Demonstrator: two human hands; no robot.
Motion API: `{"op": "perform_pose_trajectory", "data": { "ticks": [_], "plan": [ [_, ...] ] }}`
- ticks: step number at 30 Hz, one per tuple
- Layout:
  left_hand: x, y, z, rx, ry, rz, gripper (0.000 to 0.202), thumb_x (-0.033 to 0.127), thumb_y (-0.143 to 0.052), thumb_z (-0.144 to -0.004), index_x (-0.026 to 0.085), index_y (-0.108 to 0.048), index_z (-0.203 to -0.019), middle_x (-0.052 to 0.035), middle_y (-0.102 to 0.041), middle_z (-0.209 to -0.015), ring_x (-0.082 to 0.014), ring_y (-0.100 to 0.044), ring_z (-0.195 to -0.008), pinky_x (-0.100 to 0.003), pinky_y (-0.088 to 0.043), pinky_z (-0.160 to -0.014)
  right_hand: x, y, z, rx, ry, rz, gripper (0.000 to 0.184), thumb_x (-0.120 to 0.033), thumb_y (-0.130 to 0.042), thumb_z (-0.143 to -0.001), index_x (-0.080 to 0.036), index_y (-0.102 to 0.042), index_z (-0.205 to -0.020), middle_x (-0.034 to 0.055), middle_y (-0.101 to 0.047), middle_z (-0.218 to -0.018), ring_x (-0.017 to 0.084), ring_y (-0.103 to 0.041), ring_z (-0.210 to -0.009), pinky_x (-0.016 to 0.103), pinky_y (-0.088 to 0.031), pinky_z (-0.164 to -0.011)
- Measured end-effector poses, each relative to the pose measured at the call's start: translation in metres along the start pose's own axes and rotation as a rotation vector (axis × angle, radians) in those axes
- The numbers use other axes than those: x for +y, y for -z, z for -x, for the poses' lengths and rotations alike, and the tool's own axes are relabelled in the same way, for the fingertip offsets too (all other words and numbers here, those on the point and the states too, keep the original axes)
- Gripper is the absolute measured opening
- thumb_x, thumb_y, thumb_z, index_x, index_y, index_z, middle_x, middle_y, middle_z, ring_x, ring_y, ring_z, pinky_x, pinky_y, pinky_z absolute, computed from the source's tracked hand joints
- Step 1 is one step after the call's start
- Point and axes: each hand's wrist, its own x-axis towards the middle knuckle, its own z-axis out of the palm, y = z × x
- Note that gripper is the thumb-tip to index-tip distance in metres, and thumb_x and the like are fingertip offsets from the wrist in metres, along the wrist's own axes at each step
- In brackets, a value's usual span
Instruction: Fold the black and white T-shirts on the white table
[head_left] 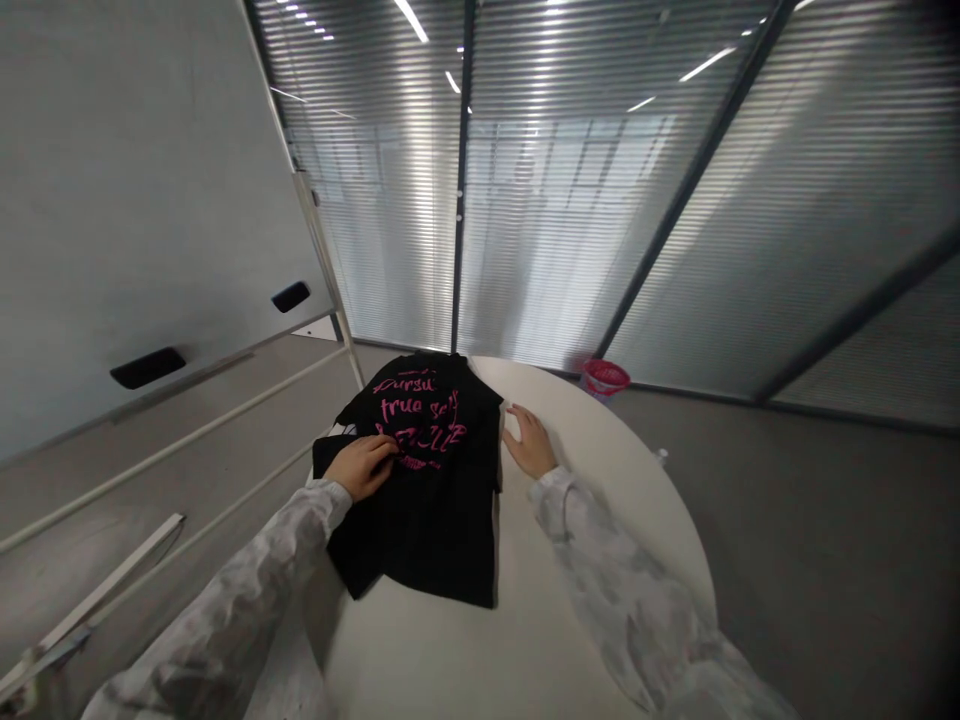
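A black T-shirt (439, 500) with pink lettering lies spread on a round white table (600, 480). My left hand (364, 465) rests on the shirt's left part, fingers curled and pressed onto the cloth beside the lettering. On the bare tabletop just right of the shirt's edge lies my right hand (531, 440), fingers stretched out, holding nothing. Both arms are in light patterned sleeves.
A whiteboard on a stand (150, 230) stands to the left, with two black erasers on its ledge. A pink basket (606, 377) sits on the floor beyond the table. Glass walls with blinds close off the back. A small object (661, 457) lies near the table's right edge.
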Motion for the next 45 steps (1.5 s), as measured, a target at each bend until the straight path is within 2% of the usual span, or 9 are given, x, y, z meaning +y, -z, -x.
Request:
{"op": "perform_pose_trajectory", "data": {
  "ticks": [6,11,14,17,22,27,32,40,45],
  "plan": [
    [0.071,0.012,0.018,0.202,0.15,-0.077,0.038,0.046,-0.06,-0.103,0.027,-0.067,-0.135,-0.0126,-0.067,-0.143,-0.0346,-0.062,-0.136,-0.057,-0.043,-0.123,0.029,0.041,0.103,-0.065,0.048,0.045,0.052,-0.038,-0.055,-0.099,-0.021,-0.058,-0.148,0.0151,-0.058,-0.157,0.033,-0.051,-0.15,0.057,-0.041,-0.126],
    [0.121,-0.038,0.029,0.104,0.041,-0.069,0.094,0.074,-0.079,-0.081,0.025,-0.054,-0.156,-0.0171,-0.055,-0.161,-0.0438,-0.052,-0.145,-0.067,-0.029,-0.129,0.042,0.057,0.143,-0.044,0.022,0.034,0.051,-0.04,-0.057,-0.098,-0.022,-0.061,-0.146,0.0159,-0.06,-0.155,0.034,-0.053,-0.147,0.058,-0.044,-0.124],
    [0.134,-0.067,0.027,0.06,0.047,-0.106,0.067,0.065,-0.077,-0.089,0.027,-0.065,-0.143,-0.0149,-0.062,-0.153,-0.0416,-0.059,-0.138,-0.065,-0.042,-0.119,0.042,0.058,0.144,-0.016,-0.015,0.011,0.048,-0.04,-0.056,-0.098,-0.021,-0.062,-0.142,0.017,-0.061,-0.152,0.033,-0.056,-0.143,0.057,-0.045,-0.122],
    [0.136,-0.075,0.019,0.027,0.103,-0.133,0.019,0.036,-0.065,-0.102,0.029,-0.072,-0.118,-0.0103,-0.074,-0.13,-0.0327,-0.071,-0.115,-0.051,-0.055,-0.1,0.04,0.057,0.143,-0.036,-0.041,0.021,0.045,-0.039,-0.057,-0.096,-0.021,-0.066,-0.136,0.0175,-0.061,-0.152,0.034,-0.058,-0.141,0.058,-0.046,-0.121],
    [0.102,-0.053,-0.007,0.243,0.411,0.097,0.022,0.042,-0.056,-0.106,0.027,-0.066,-0.117,-0.0064,-0.077,-0.104,-0.0258,-0.076,-0.091,-0.036,-0.057,-0.079,0.039,0.056,0.145,-0.07,-0.036,0.017,0.038,-0.038,-0.059,-0.095,-0.024,-0.071,-0.128,0.0156,-0.061,-0.153,0.034,-0.057,-0.141,0.059,-0.046,-0.12],
    [0.042,-0.03,-0.023,0.544,0.716,0.337,0.03,0.047,-0.062,-0.097,0.022,-0.062,-0.112,-0.0089,-0.076,-0.109,-0.0275,-0.074,-0.109,-0.043,-0.059,-0.099,0.044,0.055,0.145,-0.063,-0.041,0.014,0.036,-0.039,-0.059,-0.096,-0.024,-0.071,-0.127,0.0148,-0.06,-0.154,0.033,-0.057,-0.141,0.058,-0.046,-0.121],
    [0.074,-0.01,-0.01,0.65,0.557,0.138,0.038,0.041,-0.05,-0.106,0.02,-0.059,-0.136,-0.017,-0.063,-0.147,-0.0311,-0.061,-0.138,-0.051,-0.047,-0.12,0.047,0.054,0.146,-0.065,-0.041,0.034,0.037,-0.04,-0.057,-0.099,-0.022,-0.069,-0.128,0.0152,-0.059,-0.155,0.033,-0.056,-0.142,0.057,-0.047,-0.12],
    [0.116,-0.048,0.001,0.072,0.094,-0.077,0.065,0.049,-0.067,-0.099,0.025,-0.054,-0.159,-0.0122,-0.047,-0.17,-0.0376,-0.041,-0.158,-0.061,-0.026,-0.134,0.043,0.056,0.146,-0.072,-0.049,0.06,0.038,-0.041,-0.056,-0.1,-0.022,-0.069,-0.13,0.0157,-0.059,-0.156,0.033,-0.057,-0.142,0.057,-0.047,-0.12],
    [0.117,-0.065,0.01,0.12,0.118,-0.105,0.07,0.048,-0.064,-0.102,0.022,-0.046,-0.166,-0.0157,-0.042,-0.172,-0.04,-0.038,-0.16,-0.067,-0.023,-0.134,0.039,0.06,0.149,-0.113,-0.028,0.095,0.047,-0.04,-0.055,-0.101,-0.021,-0.064,-0.143,0.0159,-0.057,-0.159,0.032,-0.055,-0.145,0.054,-0.046,-0.121]
  ]
}}
